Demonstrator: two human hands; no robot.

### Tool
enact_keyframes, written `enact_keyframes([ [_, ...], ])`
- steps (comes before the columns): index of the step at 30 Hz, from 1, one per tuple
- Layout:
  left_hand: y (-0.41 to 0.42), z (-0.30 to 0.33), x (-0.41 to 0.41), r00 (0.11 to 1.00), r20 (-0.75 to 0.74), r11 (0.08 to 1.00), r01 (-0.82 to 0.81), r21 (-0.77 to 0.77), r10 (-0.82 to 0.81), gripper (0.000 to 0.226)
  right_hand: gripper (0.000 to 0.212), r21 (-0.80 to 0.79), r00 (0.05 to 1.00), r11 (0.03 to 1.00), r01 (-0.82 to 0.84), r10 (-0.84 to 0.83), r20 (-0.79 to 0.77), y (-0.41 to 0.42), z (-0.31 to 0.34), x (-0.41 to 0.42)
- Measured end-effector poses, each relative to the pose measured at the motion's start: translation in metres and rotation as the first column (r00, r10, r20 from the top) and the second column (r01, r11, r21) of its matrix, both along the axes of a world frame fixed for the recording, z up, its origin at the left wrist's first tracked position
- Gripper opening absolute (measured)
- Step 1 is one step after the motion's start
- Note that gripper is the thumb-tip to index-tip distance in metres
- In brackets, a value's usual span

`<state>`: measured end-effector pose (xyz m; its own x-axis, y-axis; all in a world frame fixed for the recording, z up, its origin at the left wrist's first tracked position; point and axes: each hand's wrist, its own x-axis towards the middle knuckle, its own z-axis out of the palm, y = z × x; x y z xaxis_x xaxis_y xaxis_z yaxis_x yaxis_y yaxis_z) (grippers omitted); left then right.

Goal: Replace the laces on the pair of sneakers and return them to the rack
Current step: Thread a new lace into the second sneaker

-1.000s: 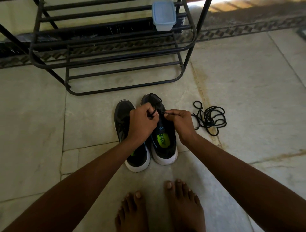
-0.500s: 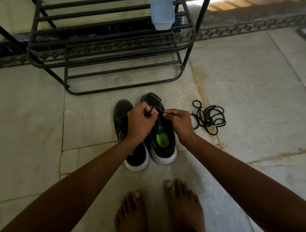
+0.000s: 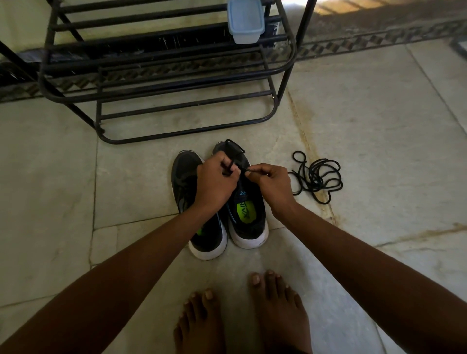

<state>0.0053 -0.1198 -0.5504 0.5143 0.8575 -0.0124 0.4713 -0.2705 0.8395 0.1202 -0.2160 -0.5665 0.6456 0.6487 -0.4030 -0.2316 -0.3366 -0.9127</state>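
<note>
Fingers [image 3: 228, 168] seemingly around lace [image 3: 243, 168], above sneaker [image 3: 249, 219]

Pale stone floor slabs [image 3: 366, 126] are meeting a dark diamond-patterned border strip [image 3: 379, 41], with sunlight [image 3: 300, 3] falling at the top edge.

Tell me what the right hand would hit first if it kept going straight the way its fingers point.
Probably the left hand: the right hand points left across the lace toward it, almost touching.
</note>
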Motion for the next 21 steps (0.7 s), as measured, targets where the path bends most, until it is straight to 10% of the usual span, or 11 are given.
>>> enact_keyframes([
  [15, -0.003, 0.001, 0.003, 0.998, -0.064, 0.997, -0.019, -0.08, 0.014, 0.026, 0.015, -0.02, 0.996, 0.996, -0.084, 0.085, 0.019, 0.017, 0.018, 0.016],
  [19, -0.006, 0.002, 0.003, 0.996, -0.091, 1.0, 0.002, -0.009, -0.003, 0.033, 0.017, 0.217, 0.859, 0.935, 0.281, -0.144, -0.491, 0.024, 0.04, 0.031],
  [21, -0.008, 0.002, 0.002, 0.994, -0.105, 1.0, -0.008, 0.02, 0.01, 0.035, 0.015, 0.268, 0.912, 0.948, 0.17, -0.048, -0.407, 0.026, 0.059, 0.046],
])
